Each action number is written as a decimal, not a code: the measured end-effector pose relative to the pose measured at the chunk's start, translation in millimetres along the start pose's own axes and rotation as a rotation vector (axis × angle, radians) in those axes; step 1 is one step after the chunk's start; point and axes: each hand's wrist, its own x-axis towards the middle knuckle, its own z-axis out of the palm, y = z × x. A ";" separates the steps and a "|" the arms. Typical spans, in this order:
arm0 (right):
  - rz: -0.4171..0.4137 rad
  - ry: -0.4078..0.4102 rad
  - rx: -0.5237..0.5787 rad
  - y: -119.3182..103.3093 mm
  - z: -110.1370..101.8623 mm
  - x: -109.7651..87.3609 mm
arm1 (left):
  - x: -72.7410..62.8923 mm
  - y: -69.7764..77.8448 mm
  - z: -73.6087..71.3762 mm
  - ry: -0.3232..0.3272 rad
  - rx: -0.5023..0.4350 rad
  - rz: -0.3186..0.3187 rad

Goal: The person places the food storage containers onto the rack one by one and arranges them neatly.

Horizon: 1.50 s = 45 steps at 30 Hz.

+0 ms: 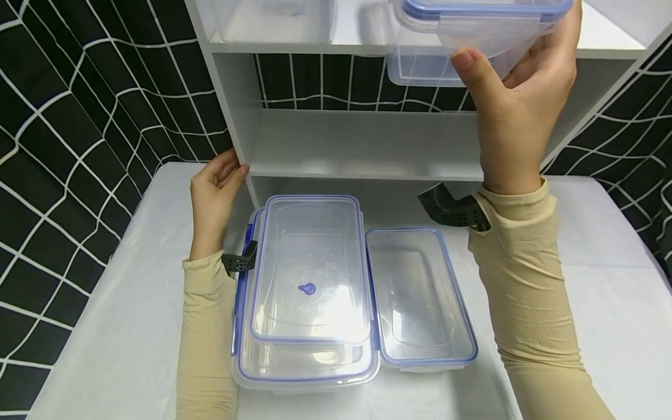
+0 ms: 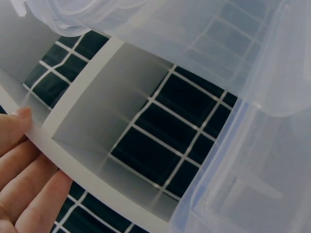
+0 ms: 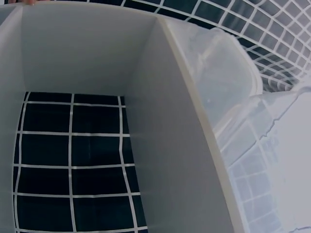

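Note:
My right hand (image 1: 530, 105) grips a clear food container (image 1: 488, 26) with a blue-edged lid, up at the white shelf's top visible board. The thumb presses the container's near side; most fingers are hidden. A blue-tinted edge hangs below the board's front; whether it belongs to the same container I cannot tell. In the right wrist view a large blurred clear surface (image 3: 277, 160) fills the right side. My left hand (image 1: 215, 186) pinches the front edge of the shelf's left side panel (image 2: 92, 182), thumb inside and fingers outside.
On the white-covered table (image 1: 131, 303), a smaller lidded container (image 1: 310, 251) lies on a larger one (image 1: 304, 370). Beside them is another lidded container (image 1: 420, 291). A clear box (image 1: 278, 23) stands on the upper board's left. Black cloth with white grid lines (image 1: 63, 146) hangs around.

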 end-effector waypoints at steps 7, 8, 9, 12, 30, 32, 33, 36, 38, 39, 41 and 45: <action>0.002 0.004 -0.088 -1.9 3.2 -1.5 | -0.7 -1.1 -1.1 0.013 -0.006 0.017; 0.007 0.010 -0.089 -2.1 3.8 -2.3 | -0.6 -1.3 -1.2 0.013 -0.005 0.017; 0.013 0.015 -0.088 -2.3 4.4 -3.5 | -0.5 -1.5 -1.4 0.012 -0.006 0.017; 0.021 0.025 -0.068 -2.7 6.0 -8.0 | 0.0 -1.9 -1.3 0.006 -0.005 0.017; -0.025 0.028 -0.223 -5.0 4.1 -6.2 | 0.4 -2.3 -0.7 0.000 -0.007 0.016; -0.027 0.045 -0.229 -4.3 3.1 -6.5 | 0.6 -1.7 -0.1 0.000 -0.008 0.013; -0.028 0.042 -0.221 -3.8 3.2 -6.4 | 0.7 -1.6 0.1 0.002 -0.008 0.012; -0.024 0.025 -0.201 -1.7 3.6 -5.8 | 0.3 -1.0 0.5 0.006 -0.011 0.012; -0.028 0.009 -0.204 -0.7 3.9 -5.0 | 0.0 -0.6 0.4 0.006 -0.006 0.012; -0.032 0.000 -0.212 -0.5 4.1 -4.7 | -0.1 -0.6 0.4 0.006 -0.007 0.011; -0.033 -0.009 -0.236 -0.8 4.7 -4.3 | -0.2 -0.6 0.2 0.005 -0.009 0.007; 0.038 0.007 -0.255 -5.1 10.1 -2.7 | 0.1 -1.1 -0.1 0.005 -0.008 0.007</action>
